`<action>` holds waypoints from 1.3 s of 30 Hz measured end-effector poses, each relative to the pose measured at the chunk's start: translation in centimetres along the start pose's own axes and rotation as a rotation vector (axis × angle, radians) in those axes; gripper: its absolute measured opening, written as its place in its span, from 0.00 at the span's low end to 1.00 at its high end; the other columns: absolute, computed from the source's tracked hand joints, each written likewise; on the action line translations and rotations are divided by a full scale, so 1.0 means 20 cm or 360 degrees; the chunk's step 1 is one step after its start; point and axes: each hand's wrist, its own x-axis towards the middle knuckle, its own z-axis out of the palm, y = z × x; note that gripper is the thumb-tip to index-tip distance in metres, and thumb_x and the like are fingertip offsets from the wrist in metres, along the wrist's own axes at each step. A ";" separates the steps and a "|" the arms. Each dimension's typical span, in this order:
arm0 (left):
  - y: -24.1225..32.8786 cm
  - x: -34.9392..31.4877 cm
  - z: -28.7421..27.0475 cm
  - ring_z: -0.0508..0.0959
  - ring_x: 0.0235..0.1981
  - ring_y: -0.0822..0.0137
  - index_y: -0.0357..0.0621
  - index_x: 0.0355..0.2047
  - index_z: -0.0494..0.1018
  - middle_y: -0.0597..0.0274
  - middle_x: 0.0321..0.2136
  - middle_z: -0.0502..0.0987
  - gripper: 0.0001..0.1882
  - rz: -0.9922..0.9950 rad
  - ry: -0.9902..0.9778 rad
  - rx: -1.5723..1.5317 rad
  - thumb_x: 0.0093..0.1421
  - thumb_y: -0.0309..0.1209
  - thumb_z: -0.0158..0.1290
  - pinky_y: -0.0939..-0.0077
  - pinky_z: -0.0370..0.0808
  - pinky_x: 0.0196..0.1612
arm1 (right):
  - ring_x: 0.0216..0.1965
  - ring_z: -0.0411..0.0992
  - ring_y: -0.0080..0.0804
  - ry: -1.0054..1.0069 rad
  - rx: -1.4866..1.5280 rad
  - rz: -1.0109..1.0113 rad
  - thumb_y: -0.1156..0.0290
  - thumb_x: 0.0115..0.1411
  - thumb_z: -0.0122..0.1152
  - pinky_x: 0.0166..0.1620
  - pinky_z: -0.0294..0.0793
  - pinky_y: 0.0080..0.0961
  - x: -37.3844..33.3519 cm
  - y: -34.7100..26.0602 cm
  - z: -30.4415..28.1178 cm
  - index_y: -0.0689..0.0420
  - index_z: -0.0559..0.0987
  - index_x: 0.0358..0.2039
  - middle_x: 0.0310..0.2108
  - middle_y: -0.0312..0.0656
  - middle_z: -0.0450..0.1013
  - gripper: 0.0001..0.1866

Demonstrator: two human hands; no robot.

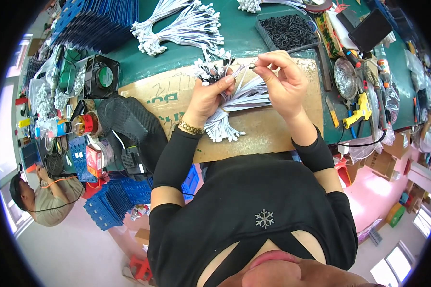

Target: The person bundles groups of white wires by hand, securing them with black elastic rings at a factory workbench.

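Observation:
My left hand (206, 98) is closed round a bundle of white cables (246, 98), its thumb pressed over their connector ends. White and black tips (214, 71) stick out above that thumb. To the right, my right hand (287, 86) pinches a small black sleeve-like piece (252, 67) between thumb and forefinger, beside a thin cable end. Whether the piece touches that cable I cannot make out. The bundle's free ends fan out over a brown cardboard sheet (277, 129). Beyond my hands, more bundled white cables (187, 31) lie on the green table.
A tray of small black pieces (287, 31) stands at the back. On the right lie a yellow glue gun (359, 111), a metal dish (345, 76) and a cutter (332, 112). A black fan (101, 76) and blue racks (96, 24) stand left. Another person (50, 196) sits far left.

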 end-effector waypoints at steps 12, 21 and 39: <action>0.01 -0.01 0.01 0.63 0.24 0.75 0.39 0.34 0.66 0.66 0.21 0.65 0.07 -0.0017 0.0026 -0.0077 0.57 0.27 0.52 0.80 0.62 0.31 | 0.27 0.69 0.25 -0.0124 -0.0476 -0.0087 0.82 0.47 0.62 0.31 0.68 0.19 0.14 -0.02 0.05 0.55 0.77 0.41 0.26 0.34 0.75 0.18; 0.02 -0.01 0.03 0.63 0.24 0.74 0.38 0.35 0.67 0.66 0.22 0.66 0.08 0.0018 0.0018 -0.0087 0.56 0.27 0.52 0.80 0.62 0.30 | 0.27 0.70 0.31 -0.0385 -0.0796 -0.0479 0.79 0.47 0.61 0.33 0.64 0.25 0.16 0.01 0.02 0.52 0.79 0.34 0.28 0.34 0.76 0.12; -0.01 0.01 -0.02 0.68 0.23 0.73 0.36 0.34 0.69 0.64 0.22 0.70 0.08 0.0046 0.0002 -0.0253 0.55 0.24 0.54 0.81 0.66 0.27 | 0.27 0.69 0.35 -0.0810 -0.0935 -0.0707 0.79 0.45 0.56 0.32 0.69 0.26 0.15 -0.04 0.02 0.55 0.78 0.36 0.28 0.38 0.73 0.15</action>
